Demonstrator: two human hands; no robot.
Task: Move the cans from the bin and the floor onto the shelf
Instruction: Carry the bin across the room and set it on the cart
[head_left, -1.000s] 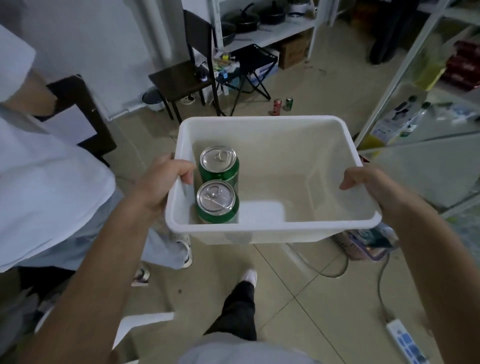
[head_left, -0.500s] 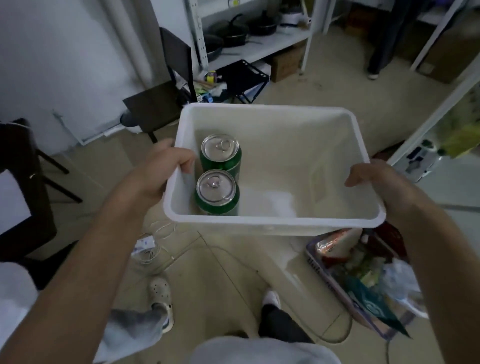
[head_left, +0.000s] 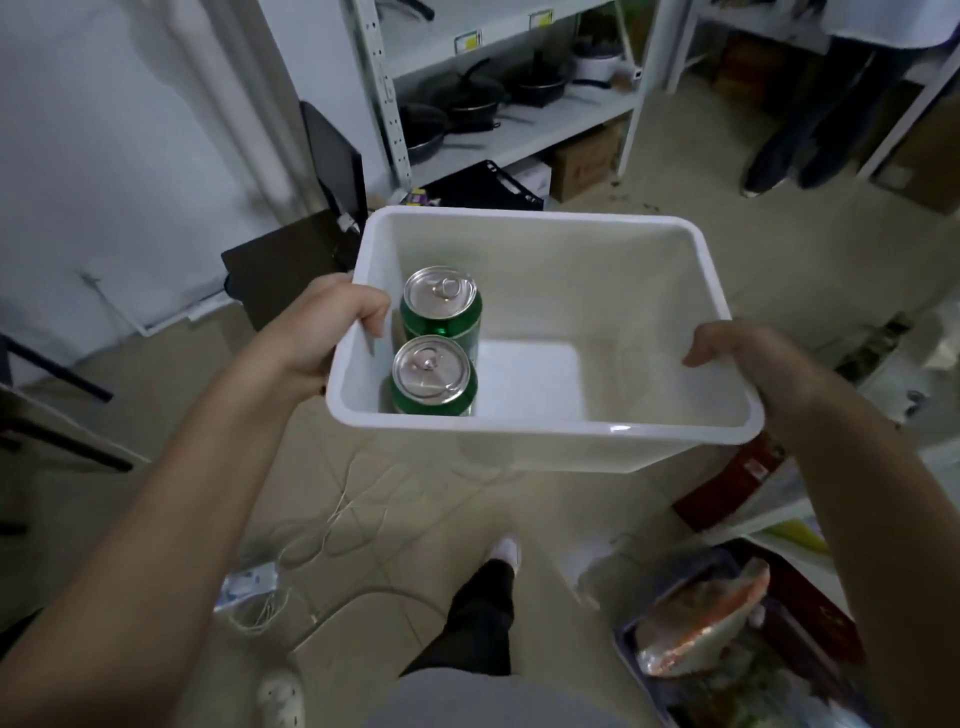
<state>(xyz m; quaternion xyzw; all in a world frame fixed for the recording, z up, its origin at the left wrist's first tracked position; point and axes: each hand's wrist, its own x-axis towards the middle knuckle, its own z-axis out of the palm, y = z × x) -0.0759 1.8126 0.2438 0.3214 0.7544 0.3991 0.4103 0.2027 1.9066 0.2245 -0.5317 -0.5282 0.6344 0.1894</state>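
A white plastic bin (head_left: 613, 431) is held level in front of me, above the floor. My left hand (head_left: 322, 332) grips its left rim and my right hand (head_left: 753, 364) grips its right rim. Two green cans stand upright inside, against the left wall: the far can (head_left: 441, 304) and the near can (head_left: 434, 374), touching each other. The rest of the bin's bottom is bare. A white metal shelf (head_left: 519, 135) stands ahead, with black pans on its low board. No cans on the floor are in view.
A dark chair (head_left: 296, 254) stands left of the bin, by the wall. A cardboard box (head_left: 582, 161) sits under the shelf. White cables (head_left: 322, 540) lie on the tiled floor. A basket of packets (head_left: 717, 639) sits low right. Another person's legs (head_left: 810, 130) stand far right.
I have turned and stepped closer to the shelf with the pans; it now fills the top of the view. The bin stays in both hands, cans unmoved inside it.
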